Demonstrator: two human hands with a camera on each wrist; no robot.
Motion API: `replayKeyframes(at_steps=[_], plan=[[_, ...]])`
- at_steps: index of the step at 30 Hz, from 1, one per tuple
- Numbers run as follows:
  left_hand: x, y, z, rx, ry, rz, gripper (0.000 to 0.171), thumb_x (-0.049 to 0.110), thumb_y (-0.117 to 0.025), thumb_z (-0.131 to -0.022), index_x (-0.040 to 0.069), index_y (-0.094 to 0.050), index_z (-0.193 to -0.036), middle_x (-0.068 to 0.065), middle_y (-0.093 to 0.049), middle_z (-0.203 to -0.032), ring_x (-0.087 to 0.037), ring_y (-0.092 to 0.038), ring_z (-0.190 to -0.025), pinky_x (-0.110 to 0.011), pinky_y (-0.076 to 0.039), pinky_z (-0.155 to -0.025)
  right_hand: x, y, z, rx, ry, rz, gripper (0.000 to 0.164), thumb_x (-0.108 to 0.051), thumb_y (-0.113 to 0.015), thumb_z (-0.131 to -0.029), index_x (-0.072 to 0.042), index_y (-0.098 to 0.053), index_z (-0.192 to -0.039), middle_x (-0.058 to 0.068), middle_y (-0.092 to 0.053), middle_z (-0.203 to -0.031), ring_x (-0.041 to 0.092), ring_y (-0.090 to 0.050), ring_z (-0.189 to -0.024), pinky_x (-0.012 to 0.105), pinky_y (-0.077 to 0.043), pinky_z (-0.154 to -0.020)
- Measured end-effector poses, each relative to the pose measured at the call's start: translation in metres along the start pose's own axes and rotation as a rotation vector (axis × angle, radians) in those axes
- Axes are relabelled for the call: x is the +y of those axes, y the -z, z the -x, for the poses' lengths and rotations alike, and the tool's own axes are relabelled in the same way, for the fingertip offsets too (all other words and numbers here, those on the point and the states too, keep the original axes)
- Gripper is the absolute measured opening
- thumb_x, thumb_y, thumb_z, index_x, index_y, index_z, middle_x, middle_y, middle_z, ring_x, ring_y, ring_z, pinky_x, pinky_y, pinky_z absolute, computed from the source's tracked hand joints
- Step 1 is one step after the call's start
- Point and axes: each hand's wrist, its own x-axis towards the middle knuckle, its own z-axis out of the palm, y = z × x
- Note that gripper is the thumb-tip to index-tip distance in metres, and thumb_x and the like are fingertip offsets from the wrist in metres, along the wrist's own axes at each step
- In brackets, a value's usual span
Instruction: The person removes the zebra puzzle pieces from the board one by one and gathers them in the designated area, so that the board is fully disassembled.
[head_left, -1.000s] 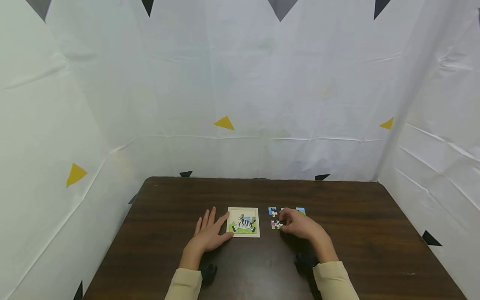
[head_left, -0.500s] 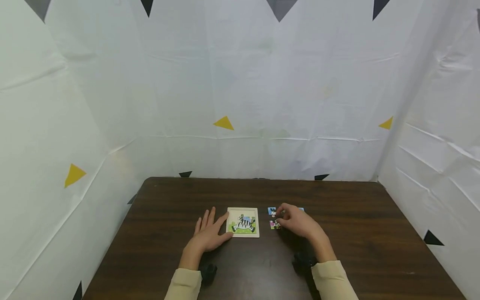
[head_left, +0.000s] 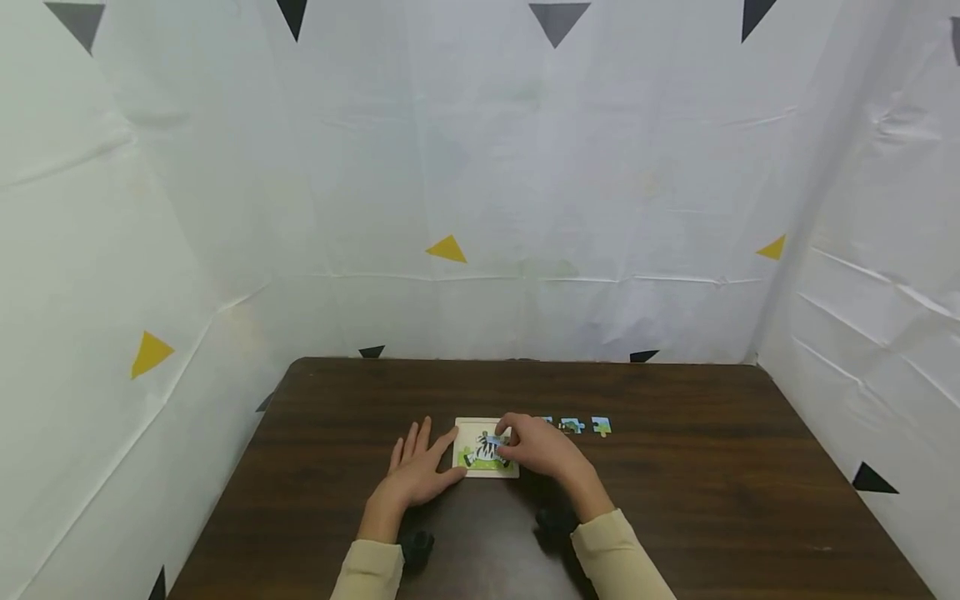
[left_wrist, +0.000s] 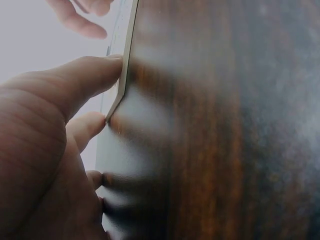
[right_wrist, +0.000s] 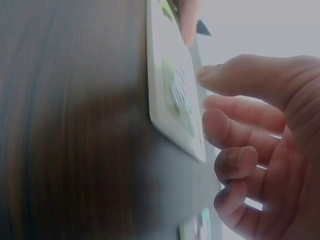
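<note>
On the table is a wooden puzzle tray [head_left: 486,472] with a partly filled zebra picture [head_left: 483,454]. My left hand [head_left: 411,477] lies at the tray's left side, fingers spread; thumb and index finger touch its edge. Over the tray's right half, my right hand [head_left: 543,450] has its thumb and index finger bent towards each other. It pinches a small puzzle piece [head_left: 497,439], which looks blue in the head view and is mostly hidden. In the right wrist view the curled fingers [right_wrist: 235,162] hover beside the tray [right_wrist: 159,112], and the piece cannot be made out.
Loose puzzle pieces lie right of the tray: one partly behind the right hand, a middle piece [head_left: 572,425] and a right one [head_left: 601,426]. Another colourful piece [right_wrist: 196,230] shows low in the right wrist view. White sheeting [head_left: 480,167] surrounds the dark table [head_left: 697,467].
My right hand has moved left from the loose pieces to above the tray, uncovering the upper row of pieces. My left hand has stayed at the tray's edge.
</note>
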Motion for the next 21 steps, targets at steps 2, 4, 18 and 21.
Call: replayKeyframes(at_steps=[2, 4, 18, 21], plan=[[-0.001, 0.0, 0.0, -0.005, -0.006, 0.002, 0.08, 0.061, -0.065, -0.1, 0.031, -0.037, -0.169, -0.017, -0.003, -0.183, -0.042, 0.005, -0.169, -0.066, 0.005, -0.134, -0.004, -0.004, -0.004, -0.002, 0.0, 0.017, 0.03, -0.024, -0.078, -0.099, -0.009, -0.072, -0.124, 0.0, -0.069, -0.087, 0.013, -0.059, -0.069, 0.033, -0.049, -0.062], [-0.002, -0.001, 0.0, -0.008, -0.011, 0.001, 0.08, 0.061, -0.064, -0.101, 0.031, -0.037, -0.17, -0.017, -0.002, -0.183, -0.043, 0.005, -0.169, -0.066, 0.004, -0.134, -0.006, -0.007, -0.007, -0.002, -0.008, 0.029, 0.031, -0.025, -0.079, -0.098, -0.009, -0.072, -0.124, 0.0, -0.07, -0.089, 0.013, -0.06, -0.07, 0.033, -0.05, -0.063], [-0.006, 0.0, 0.003, 0.003, -0.019, 0.031, 0.073, 0.061, -0.056, -0.106, 0.034, -0.036, -0.17, -0.017, -0.001, -0.183, -0.042, 0.006, -0.169, -0.068, 0.007, -0.132, -0.011, -0.015, -0.016, -0.018, -0.067, -0.01, 0.027, -0.026, -0.08, -0.098, -0.012, -0.071, -0.118, 0.0, -0.067, -0.085, 0.015, -0.06, -0.065, 0.033, -0.048, -0.058], [-0.005, 0.0, 0.005, 0.022, -0.021, 0.045, 0.069, 0.059, -0.055, -0.107, 0.033, -0.038, -0.169, -0.019, -0.003, -0.182, -0.044, 0.005, -0.169, -0.069, 0.008, -0.131, -0.011, -0.016, -0.017, -0.026, -0.066, -0.05, 0.027, -0.024, -0.08, -0.098, -0.01, -0.069, -0.118, 0.001, -0.066, -0.084, 0.016, -0.06, -0.065, 0.033, -0.047, -0.057]])
